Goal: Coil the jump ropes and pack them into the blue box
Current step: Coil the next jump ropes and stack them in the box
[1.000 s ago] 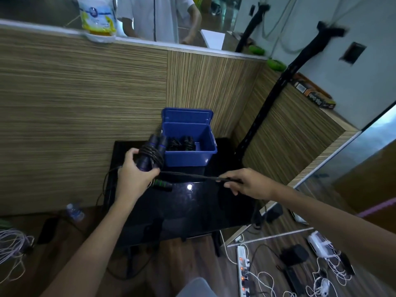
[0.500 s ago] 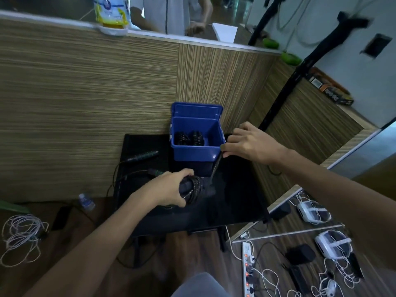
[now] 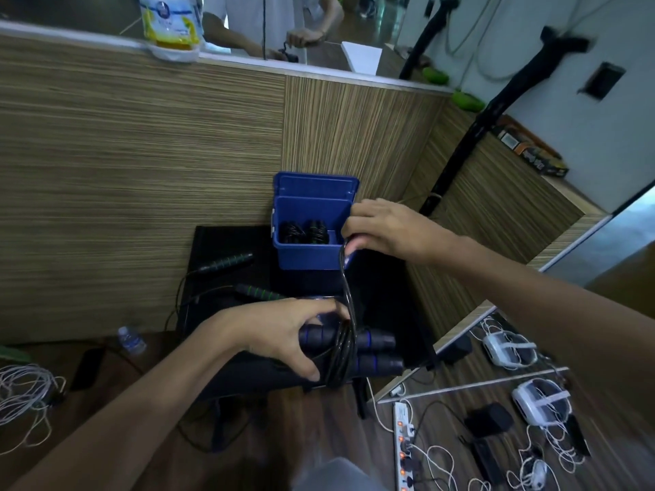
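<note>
The blue box [image 3: 307, 249] stands open at the far edge of the black table [image 3: 227, 239], its lid [image 3: 316, 185] raised against the wood-grain partition. Inside, two coiled black rope bundles [image 3: 304, 232] lie side by side against the left half of the floor; the right half shows bare blue. The left hand [image 3: 283, 334] grips the paired blue-banded handles [image 3: 375, 349] of a jump rope over the table's near edge, with several cord turns [image 3: 342, 352] wrapped around them. The right hand [image 3: 386, 228], fingers curled, pinches the free cord just beside the box's right front corner; the cord runs taut down to the coil. A second jump rope with green-striped handles [image 3: 227, 262] lies uncoiled on the table, left of the box.
</note>
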